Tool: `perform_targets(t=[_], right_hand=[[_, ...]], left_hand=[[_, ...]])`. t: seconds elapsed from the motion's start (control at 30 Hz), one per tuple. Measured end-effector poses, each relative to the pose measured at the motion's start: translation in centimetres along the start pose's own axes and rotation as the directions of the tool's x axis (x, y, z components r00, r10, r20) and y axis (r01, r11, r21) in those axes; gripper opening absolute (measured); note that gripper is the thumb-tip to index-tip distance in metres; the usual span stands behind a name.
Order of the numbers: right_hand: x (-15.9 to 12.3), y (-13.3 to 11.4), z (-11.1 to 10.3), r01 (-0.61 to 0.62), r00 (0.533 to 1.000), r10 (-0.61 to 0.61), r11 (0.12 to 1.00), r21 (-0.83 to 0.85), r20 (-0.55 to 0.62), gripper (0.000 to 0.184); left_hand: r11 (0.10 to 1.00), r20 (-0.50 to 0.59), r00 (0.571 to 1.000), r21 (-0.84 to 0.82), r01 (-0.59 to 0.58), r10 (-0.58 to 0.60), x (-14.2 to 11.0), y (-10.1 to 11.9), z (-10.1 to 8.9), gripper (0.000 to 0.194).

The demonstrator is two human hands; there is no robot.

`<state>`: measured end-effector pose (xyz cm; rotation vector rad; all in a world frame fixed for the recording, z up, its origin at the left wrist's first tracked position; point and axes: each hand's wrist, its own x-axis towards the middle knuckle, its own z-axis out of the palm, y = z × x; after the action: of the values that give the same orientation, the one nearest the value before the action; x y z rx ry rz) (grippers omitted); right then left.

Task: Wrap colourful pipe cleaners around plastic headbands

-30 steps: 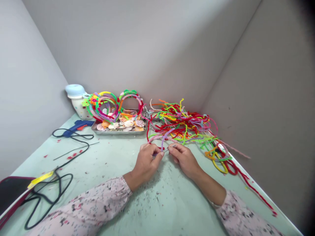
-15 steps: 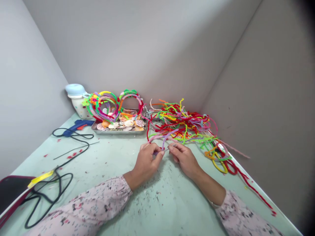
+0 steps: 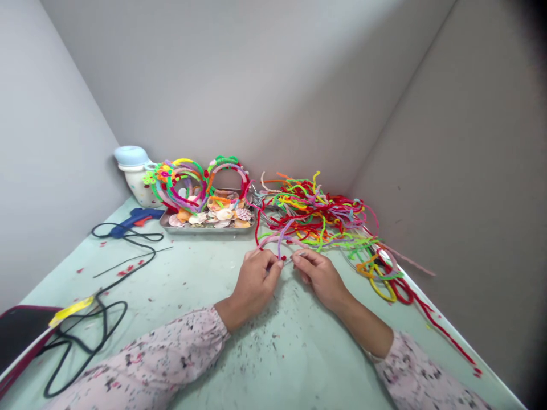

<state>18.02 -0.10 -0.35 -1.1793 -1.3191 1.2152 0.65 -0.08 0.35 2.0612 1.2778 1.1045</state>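
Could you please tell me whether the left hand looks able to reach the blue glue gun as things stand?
Probably yes: the left hand holds a pipe cleaner, but nothing tall stands between it and the glue gun.

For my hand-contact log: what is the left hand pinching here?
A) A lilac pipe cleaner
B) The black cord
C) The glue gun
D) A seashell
A: the fingers of the left hand are closed on the lilac pipe cleaner, which rises from them.
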Motion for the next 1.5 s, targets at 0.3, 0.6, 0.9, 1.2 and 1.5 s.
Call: perform_targets(t=[0.3,0.6,0.9,1.2,1.5], right_hand=[[-0.1,-0.3,0.0,0.002,1.000,-0.002,1.000,-0.029,0.008,0.027],[-0.2,-0.3,0.0,0.003,1.000,-0.002,0.999,-0.034,0.016,0.026],[-0.2,-0.3,0.0,0.008,1.000,-0.008,0.999,-0.032,0.010,0.026],[0.2,0.8,-0.1,0.008,0.999,-0.005,0.999,0.048,-0.050,0.028],[0.5,1.3,-0.3,-0.010,0.996,0.021,0.992,0.127,-0.089,0.028]], left_hand=[[0.999,0.014,0.999,-0.038,0.037,-0.037,0.1,0.1,0.0,0.024],[0.996,0.015,0.999,-0.077,0.052,-0.051,0.2,-0.1,0.1,0.025],[0.993,0.030,0.997,-0.096,0.074,-0.071,0.1,-0.1,0.2,0.026],[1.000,0.002,1.000,-0.005,-0.017,0.017,-0.1,0.2,0.0,0.014],[0.991,-0.068,0.989,0.027,-0.131,0.133,-0.2,0.0,0.2,0.012]])
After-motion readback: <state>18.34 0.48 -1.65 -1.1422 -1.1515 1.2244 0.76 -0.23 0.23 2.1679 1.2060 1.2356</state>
